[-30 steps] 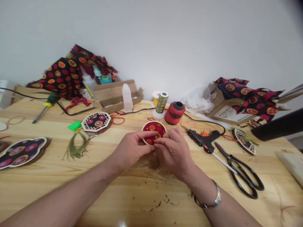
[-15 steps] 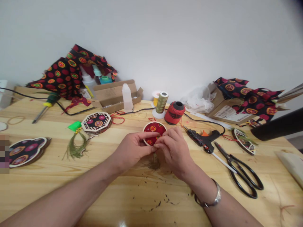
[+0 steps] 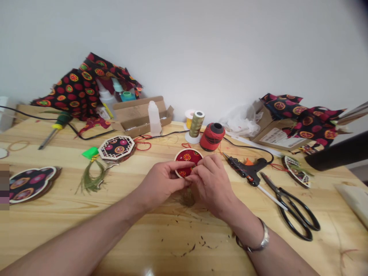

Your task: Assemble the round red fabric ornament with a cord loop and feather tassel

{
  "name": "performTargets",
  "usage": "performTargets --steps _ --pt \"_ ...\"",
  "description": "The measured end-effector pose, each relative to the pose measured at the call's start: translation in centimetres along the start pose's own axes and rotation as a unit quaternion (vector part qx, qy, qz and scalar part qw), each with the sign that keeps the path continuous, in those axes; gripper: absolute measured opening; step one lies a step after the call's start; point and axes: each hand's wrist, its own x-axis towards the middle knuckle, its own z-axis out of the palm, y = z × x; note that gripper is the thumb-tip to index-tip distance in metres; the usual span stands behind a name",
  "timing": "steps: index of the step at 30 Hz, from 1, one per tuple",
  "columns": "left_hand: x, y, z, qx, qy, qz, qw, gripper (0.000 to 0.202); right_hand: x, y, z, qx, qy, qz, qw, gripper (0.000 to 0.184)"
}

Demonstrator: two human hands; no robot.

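We count one red patterned fabric disc (image 3: 188, 161) pinched at the fingertips of two hands, left hand (image 3: 162, 183) and right hand (image 3: 212, 184), with one olive fibre tuft (image 3: 187, 197) just below them.

The round fabric-covered disc (image 3: 187, 162) is deep red with orange medallions — just behind it, the thread spool (image 3: 208, 140) is bright red, banded with black.

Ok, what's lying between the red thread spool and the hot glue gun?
The head view shows loose red thread strands on the wooden table, and the black cord of the hot glue gun curving past the red thread spool.
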Motion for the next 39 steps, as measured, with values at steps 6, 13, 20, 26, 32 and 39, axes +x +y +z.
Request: performTargets --steps 6,13,20,26,32,39 --pt "0.0 0.2 0.1 -0.010 -0.001 -0.004 1.000 0.050 -0.3 0.3 0.5 -0.040 -0.034 -0.002 0.999 0.027" --pt "0.0 0.4 0.2 -0.030 -0.008 -0.006 1.000 0.050 -0.6 0.4 0.5 -0.081 -0.045 -0.027 0.995 0.022" --pt "-0.1 0.5 0.2 -0.028 -0.004 0.000 1.000 0.047 -0.5 0.0 0.0 -0.077 -0.025 -0.037 0.996 0.021" --pt "0.1 0.4 0.3 -0.034 -0.007 0.004 0.999 0.047 -0.4 0.0 -0.2 -0.078 -0.028 -0.045 0.996 0.017" --pt "-0.1 0.3 0.2 -0.040 -0.018 0.007 0.999 0.047 -0.3 -0.1 -0.4 -0.103 -0.020 -0.047 0.993 0.015" --pt "-0.1 0.4 0.4 -0.031 -0.015 0.007 0.999 0.047 -0.3 -0.3 -0.6 -0.119 -0.041 -0.047 0.991 0.010"
